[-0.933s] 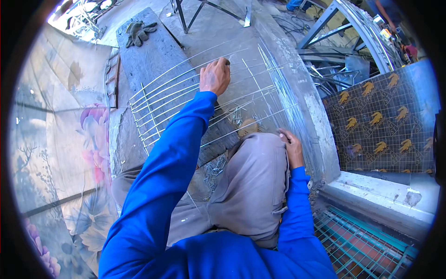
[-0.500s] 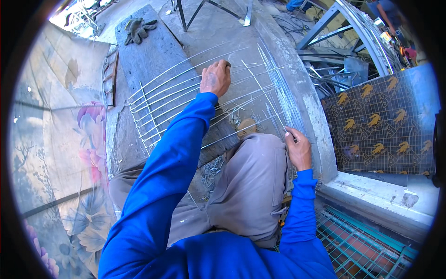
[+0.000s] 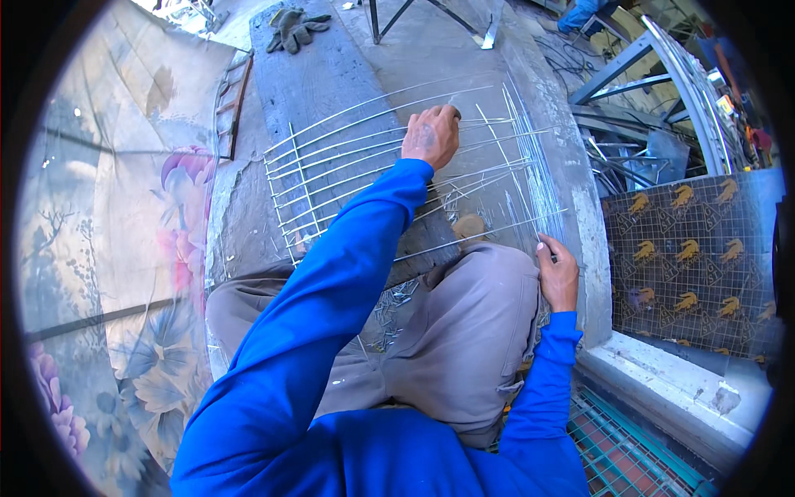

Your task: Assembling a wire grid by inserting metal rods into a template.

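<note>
Upper centre: left hand [image 3: 431,137] curled over wire grid [image 3: 301,169], likely steadying it; grasp unclear. Right: right hand [image 3: 559,277], fingers pinched near-closed, seemingly on loose wires [image 3: 538,190].

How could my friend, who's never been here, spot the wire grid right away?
Find the long, dark board on the floor. Across its near part lies a pale wire grid, with the person's left hand over it. Unlike the loose wires bunched to its right, which run nearly side by side, its wires cross.
</note>
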{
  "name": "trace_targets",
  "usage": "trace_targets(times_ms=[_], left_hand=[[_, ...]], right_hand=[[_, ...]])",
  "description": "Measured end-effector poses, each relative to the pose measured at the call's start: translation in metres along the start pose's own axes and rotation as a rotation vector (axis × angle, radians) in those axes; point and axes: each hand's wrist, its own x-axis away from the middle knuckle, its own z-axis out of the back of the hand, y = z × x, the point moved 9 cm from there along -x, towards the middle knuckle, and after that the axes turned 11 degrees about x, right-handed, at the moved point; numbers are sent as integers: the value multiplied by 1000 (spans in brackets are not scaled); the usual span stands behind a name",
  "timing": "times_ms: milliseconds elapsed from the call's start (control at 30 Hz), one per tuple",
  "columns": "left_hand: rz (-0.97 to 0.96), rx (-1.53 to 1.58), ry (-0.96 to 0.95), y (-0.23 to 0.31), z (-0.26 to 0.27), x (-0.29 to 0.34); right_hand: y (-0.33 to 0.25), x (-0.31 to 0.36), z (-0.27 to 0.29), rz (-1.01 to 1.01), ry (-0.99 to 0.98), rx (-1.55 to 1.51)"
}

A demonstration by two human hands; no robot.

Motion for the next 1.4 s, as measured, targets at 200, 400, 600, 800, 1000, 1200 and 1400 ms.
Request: trace_targets(times_ms=[200,400,600,800,1000,1200,1400], left_hand=[[-4,-10,1,0,-2,0],[-9,-6,-13,-3,-1,1],[0,-10,-9,-2,0,2],[7,-12,-12,-1,-2,0],[27,19,39,2,6,1],[133,73,89,-11,16,-7],[26,-100,187,-14,19,-35]], right_hand=[[2,-9,-4,26,21,-3],[-7,-18,-8,46,14,-2],[-8,-27,-12,64,25,-8],[26,-41,-35,-86,-32,-209],[24,-39,-39,-108,-28,-235],[18,-37,-38,-117,-47,-205],[11,-34,-39,-89,-73,-305]])
